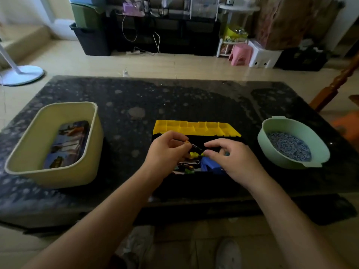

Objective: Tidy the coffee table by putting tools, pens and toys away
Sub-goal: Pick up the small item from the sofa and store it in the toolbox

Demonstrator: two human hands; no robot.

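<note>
Slim tool (pixel 194 146), seemingly a small screwdriver with a thin metal shaft and a dark handle, hangs in the head view just above the open toolbox (pixel 196 184), which stands at the middle of the near edge of the counter (pixel 136 98) with its yellow lid (pixel 196 129) thrown back toward the far edge. The left hand (pixel 165 152) has it in a pinching grip, thumb and forefinger closed on it near a small orange collar. The tool's long axis runs across the box, shaft toward the left edge and handle slanting down toward the right edge. That handle end points straight at the right hand (pixel 233 162), whose fingertips (pixel 206 152) curl just beside it over the same box. Whether this grip holds anything cannot be told; a speck of teal shows between its fingers. Below lie other small things, among them a blue object (pixel 210 165). As I judge it, the tool need only go down, and the left hand is the one placed to let it go. A cream bin (pixel 58 177) stands by the left edge and a green bowl (pixel 272 158) by the right, both well apart from the hands.
</note>
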